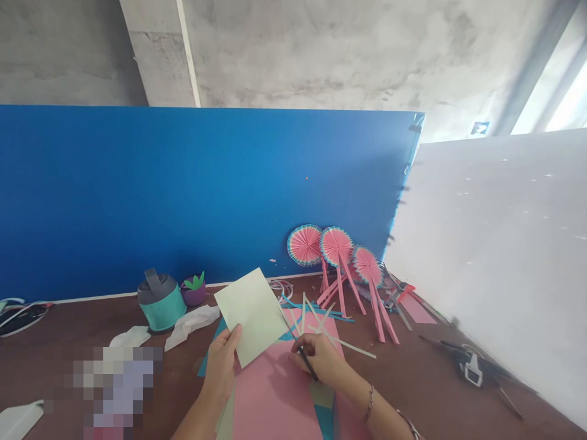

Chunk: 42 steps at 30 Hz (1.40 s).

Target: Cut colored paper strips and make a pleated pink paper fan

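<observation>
My left hand (pixel 224 354) pinches the lower left edge of a pale green square sheet of paper (pixel 252 315), thumb on top, holding it tilted above the desk. In my right hand (pixel 318 357) are dark-handled scissors (pixel 306 362), their thin blades pointing up and left to the sheet's right edge. Whether the blades are apart, I cannot tell. Below both hands lie pink paper sheets (pixel 275 397), with blue and pale green paper partly showing beneath. Several narrow pale green strips (pixel 353 347) and blue strips (pixel 337 313) are scattered beyond my right hand.
Three pink pleated paper fans (pixel 337 245) with strip handles lean by the blue partition (pixel 183 183). A teal container (pixel 161 305), a small purple pot (pixel 193 290) and crumpled white tissue (pixel 192 324) are at left. A dark-strapped watch (pixel 471 368) lies on the brown desk (pixel 408 391) at right.
</observation>
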Each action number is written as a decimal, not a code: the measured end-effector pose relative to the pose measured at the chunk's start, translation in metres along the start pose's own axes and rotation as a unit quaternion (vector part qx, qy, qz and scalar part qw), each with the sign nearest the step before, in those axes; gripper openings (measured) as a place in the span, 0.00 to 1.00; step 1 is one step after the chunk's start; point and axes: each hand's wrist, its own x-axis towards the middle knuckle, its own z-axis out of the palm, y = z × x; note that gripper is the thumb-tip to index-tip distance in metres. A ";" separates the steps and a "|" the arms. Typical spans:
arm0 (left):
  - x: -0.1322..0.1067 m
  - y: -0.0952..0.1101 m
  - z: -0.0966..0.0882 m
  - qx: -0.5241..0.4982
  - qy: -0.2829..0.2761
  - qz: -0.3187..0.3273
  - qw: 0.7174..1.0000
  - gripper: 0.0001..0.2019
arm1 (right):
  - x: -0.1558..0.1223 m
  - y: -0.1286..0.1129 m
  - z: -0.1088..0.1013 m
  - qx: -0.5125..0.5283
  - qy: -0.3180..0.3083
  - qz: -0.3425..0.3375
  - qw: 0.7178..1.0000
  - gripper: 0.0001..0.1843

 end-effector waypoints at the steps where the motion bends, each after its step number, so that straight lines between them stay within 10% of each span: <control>1: 0.000 0.000 0.000 0.002 0.000 0.001 1.000 0.27 | 0.001 0.001 0.000 0.002 -0.001 0.000 1.000 0.09; 42: -0.004 0.001 0.004 0.042 -0.036 -0.029 0.998 0.23 | -0.001 -0.008 0.000 0.023 0.017 0.019 0.999 0.06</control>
